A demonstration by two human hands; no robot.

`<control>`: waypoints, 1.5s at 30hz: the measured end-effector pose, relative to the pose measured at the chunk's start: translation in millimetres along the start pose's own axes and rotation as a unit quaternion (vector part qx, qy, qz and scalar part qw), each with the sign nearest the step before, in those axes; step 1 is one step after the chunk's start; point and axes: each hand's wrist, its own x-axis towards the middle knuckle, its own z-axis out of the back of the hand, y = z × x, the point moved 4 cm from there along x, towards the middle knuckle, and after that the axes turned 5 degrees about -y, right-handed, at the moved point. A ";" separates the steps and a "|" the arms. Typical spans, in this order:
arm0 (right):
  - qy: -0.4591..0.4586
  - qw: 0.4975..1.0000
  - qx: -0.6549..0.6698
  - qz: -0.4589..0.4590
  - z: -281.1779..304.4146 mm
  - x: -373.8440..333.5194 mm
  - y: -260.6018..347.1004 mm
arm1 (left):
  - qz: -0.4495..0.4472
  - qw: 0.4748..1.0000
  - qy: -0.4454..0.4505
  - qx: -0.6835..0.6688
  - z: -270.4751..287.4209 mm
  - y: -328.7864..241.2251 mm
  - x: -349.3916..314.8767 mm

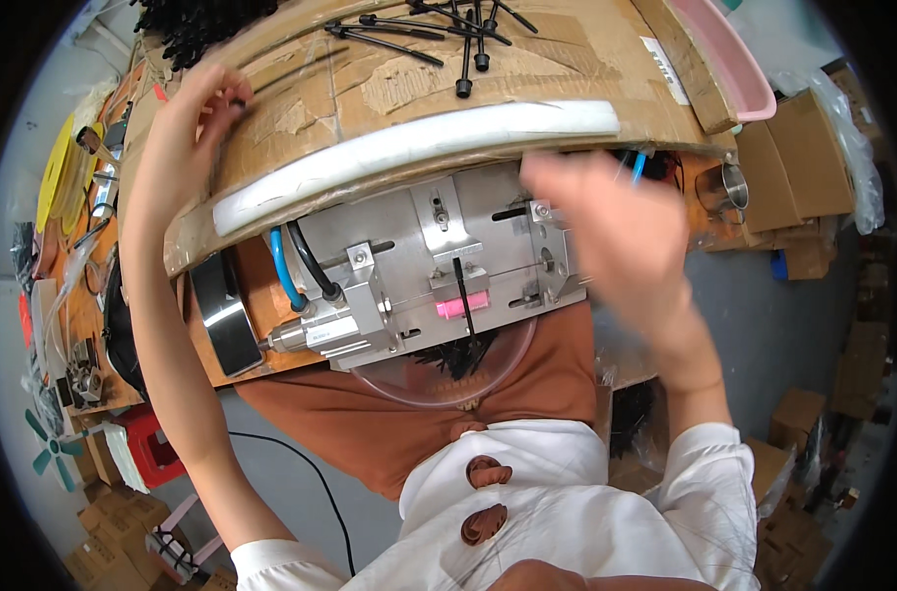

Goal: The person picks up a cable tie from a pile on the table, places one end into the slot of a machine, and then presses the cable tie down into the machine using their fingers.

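My left hand (204,110) is at the far left of the cardboard, its fingers pinched on the dark end of a thin black rod (296,71). My right hand (621,222) is over the right end of the metal fixture (488,212), smeared by motion, so its fingers and anything in them cannot be made out. Another black rod (465,295) stands in the fixture's middle, beside a pink block (462,304). Several loose black rods with thick heads (463,87) lie on the cardboard at the back.
A white foam strip (419,148) edges the cardboard sheet (301,118). Blue tubing (281,266) and a black tube run to the fixture's left cylinder. A phone (225,320) lies left of it. A clear tub (448,384) with black pieces sits at my lap. A pink tray (734,59) is back right.
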 end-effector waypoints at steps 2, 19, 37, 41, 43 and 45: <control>-0.049 0.993 -0.108 0.011 -5.1 37.8 -52.0 | 0.051 0.998 0.037 0.008 2.1 -16.0 -11.6; 0.159 0.954 -0.071 -0.245 -85.9 154.3 -112.6 | 0.078 0.997 0.002 -0.026 8.8 -82.2 -60.6; -0.113 0.853 0.465 -0.209 42.4 60.6 -72.0 | 0.129 0.989 0.051 0.052 -155.2 -217.5 -154.6; -0.100 0.916 0.308 -0.236 43.5 29.0 -33.4 | 0.135 0.987 0.039 0.075 -154.3 -213.0 -156.7; -0.098 0.904 0.333 -0.248 31.3 -2.2 -6.0 | 0.144 0.986 0.042 0.074 -152.8 -212.5 -159.1; -0.009 0.959 0.202 -0.200 22.7 -35.9 25.0 | 0.147 0.987 0.044 0.040 -150.1 -215.4 -156.0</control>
